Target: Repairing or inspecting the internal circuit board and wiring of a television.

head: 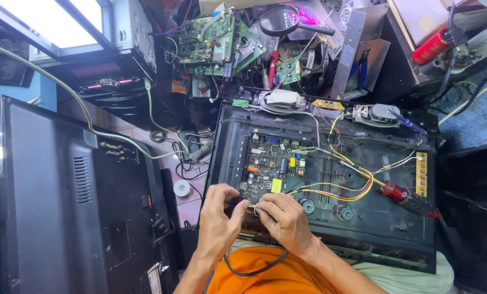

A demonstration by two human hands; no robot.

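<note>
Open black chassis (pixel 363 228), circuit board (pixel 270 163) at its near-left corner; left hand (pixel 219 218) and right hand (pixel 284 218) meet at board's near edge, fingertips pinching thin wires (pixel 330 193); red-handled screwdriver (pixel 404 196) lies right; flat television back (pixel 64 207) crowds left; loose boards (pixel 216 38) heaped behind.

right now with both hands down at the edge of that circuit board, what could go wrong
1. Both hands, left and right, pinch something small at the edge of the circuit board; a slip could bend the parts close by.
2. The yellow and red wires run loose right beside the right hand and could get snagged.
3. The red-handled screwdriver lies unsecured on the black case and might roll.
</note>
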